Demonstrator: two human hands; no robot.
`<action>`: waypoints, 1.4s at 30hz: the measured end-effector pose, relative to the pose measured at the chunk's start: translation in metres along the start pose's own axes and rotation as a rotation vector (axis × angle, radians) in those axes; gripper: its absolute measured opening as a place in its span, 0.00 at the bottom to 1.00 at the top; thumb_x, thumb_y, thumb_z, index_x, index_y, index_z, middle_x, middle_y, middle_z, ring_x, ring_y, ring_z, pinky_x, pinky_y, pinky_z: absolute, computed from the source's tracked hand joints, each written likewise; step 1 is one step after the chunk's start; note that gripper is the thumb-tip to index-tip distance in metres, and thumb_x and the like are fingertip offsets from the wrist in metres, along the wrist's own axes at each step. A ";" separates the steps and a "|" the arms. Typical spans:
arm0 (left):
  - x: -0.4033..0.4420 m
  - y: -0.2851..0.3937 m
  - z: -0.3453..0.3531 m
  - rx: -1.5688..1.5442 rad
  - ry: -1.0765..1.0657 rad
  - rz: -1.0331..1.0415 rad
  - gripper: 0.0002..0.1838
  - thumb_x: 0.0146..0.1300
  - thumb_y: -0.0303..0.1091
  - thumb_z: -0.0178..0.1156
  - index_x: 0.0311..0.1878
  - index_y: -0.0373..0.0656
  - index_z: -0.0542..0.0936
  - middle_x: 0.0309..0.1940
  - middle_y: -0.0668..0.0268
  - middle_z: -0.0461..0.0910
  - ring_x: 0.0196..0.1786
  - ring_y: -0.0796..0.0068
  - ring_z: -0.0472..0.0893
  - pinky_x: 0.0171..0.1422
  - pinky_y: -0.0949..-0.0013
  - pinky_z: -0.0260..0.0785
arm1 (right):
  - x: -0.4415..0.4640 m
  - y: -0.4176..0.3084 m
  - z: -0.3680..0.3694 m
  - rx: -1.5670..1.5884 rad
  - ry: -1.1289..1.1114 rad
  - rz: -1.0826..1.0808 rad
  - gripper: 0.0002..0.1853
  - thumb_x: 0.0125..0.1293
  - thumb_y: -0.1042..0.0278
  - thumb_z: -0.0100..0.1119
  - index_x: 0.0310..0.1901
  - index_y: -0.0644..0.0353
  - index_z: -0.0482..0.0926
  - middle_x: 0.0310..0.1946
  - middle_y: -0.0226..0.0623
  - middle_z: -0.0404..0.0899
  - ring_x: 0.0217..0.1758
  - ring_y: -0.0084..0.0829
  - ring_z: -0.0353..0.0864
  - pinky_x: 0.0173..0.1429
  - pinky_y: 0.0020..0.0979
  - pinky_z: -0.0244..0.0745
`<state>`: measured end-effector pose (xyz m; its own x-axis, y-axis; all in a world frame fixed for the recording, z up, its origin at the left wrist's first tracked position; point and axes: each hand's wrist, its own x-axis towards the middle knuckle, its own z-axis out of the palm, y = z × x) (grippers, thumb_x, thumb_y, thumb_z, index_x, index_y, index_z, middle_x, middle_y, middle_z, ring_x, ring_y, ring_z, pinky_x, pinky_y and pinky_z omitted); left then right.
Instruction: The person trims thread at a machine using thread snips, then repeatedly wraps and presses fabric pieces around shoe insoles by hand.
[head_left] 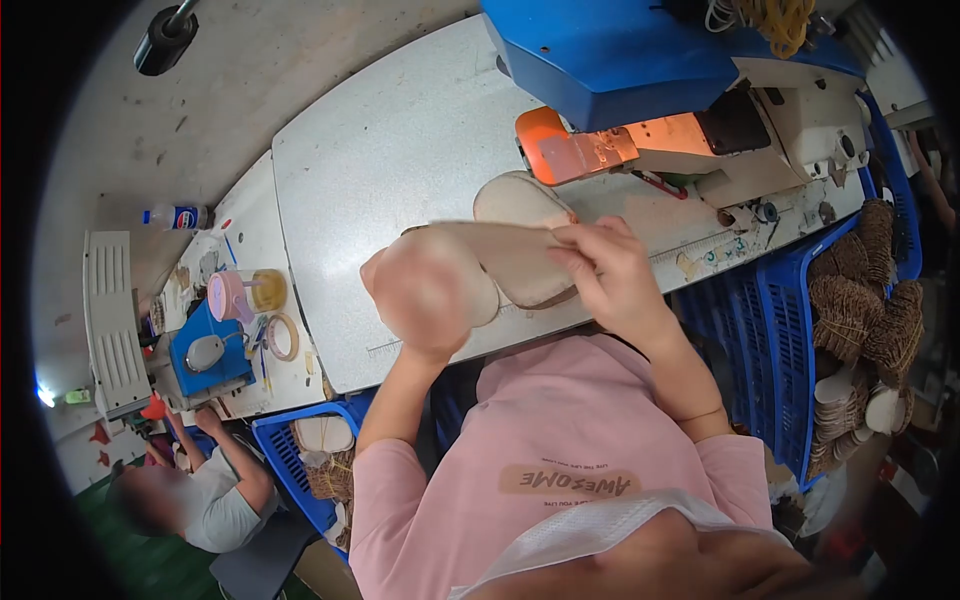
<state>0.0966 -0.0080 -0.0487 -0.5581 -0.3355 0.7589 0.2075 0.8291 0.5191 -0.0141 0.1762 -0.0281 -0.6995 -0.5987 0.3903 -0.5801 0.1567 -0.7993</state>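
Note:
Over the middle of the white table, my right hand pinches the right end of a flat beige insole-shaped piece. My left hand is blurred at the piece's other end, and its fingers are smeared by motion. A paler, rounded part shows beside my left hand. Behind the held piece, another cream insole-shaped piece lies on the table.
A blue machine with an orange-lit arm stands behind. Blue crates with bundled pieces are at right. At left are a pink-lidded jar, a tape roll, a bottle and a seated person.

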 end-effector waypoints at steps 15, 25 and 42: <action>0.070 0.029 0.058 0.153 -0.555 0.312 0.19 0.48 0.30 0.64 0.47 0.42 0.79 0.53 0.60 0.75 0.54 0.59 0.75 0.53 0.61 0.70 | 0.026 0.004 -0.013 0.058 0.385 0.217 0.06 0.62 0.73 0.64 0.36 0.65 0.79 0.17 0.38 0.76 0.18 0.23 0.77 0.25 0.27 0.69; 0.099 0.017 0.066 0.117 -0.641 0.247 0.15 0.54 0.29 0.60 0.47 0.41 0.80 0.48 0.61 0.79 0.50 0.60 0.77 0.50 0.63 0.73 | 0.052 0.002 -0.013 -0.177 0.366 0.275 0.05 0.60 0.71 0.62 0.34 0.62 0.83 0.12 0.35 0.72 0.13 0.29 0.72 0.22 0.31 0.67; 0.113 0.005 0.072 0.013 -0.660 0.253 0.09 0.53 0.25 0.62 0.39 0.44 0.84 0.38 0.66 0.80 0.42 0.65 0.79 0.41 0.65 0.75 | 0.021 0.015 -0.018 0.183 0.426 0.277 0.05 0.61 0.76 0.65 0.39 0.64 0.84 0.14 0.25 0.73 0.16 0.11 0.65 0.21 0.19 0.57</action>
<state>-0.0231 -0.0098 0.0119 -0.8653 0.2062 0.4569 0.3880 0.8526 0.3501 -0.0457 0.1802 -0.0237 -0.9454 -0.1768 0.2739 -0.2943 0.1014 -0.9503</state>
